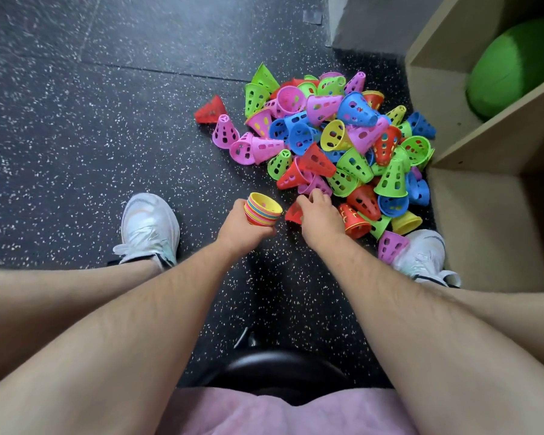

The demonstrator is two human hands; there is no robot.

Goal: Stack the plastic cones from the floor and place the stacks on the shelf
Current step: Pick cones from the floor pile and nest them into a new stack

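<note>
The left hand [237, 226] was wrapped around a stack of cones [262, 212], fingers closed on its side, the wide mouth turned up toward the camera. The topmost cone was yellow, and beneath it showed thin rims of red, blue, pink and yellow; how many were nested could not be counted. Just beside it, the right hand [319, 215] was curled over a red cone [293, 213] at the near edge of the pile, fingers bent around it, though whether they had closed on it could not be told.

Beyond the hands lay the pile of cones [343, 142], all perforated with holes, in five colours: pink, blue, green, red and yellow. They were heaped too thickly to count. One red cone [210, 110] lay apart at the far left of the heap, with a single pink cone [225, 132] next to it. Another pink cone [391, 245] touched the right shoe [426, 257].

Two white shoes were visible; the left shoe [148, 229] stood well apart from the pile on the dark speckled floor [76, 136]. On the right stood the wooden shelf [490, 146], with one green ball [515, 65] in its upper compartment. A black stool [280, 368] showed between the forearms. No writing or brand could be read.
</note>
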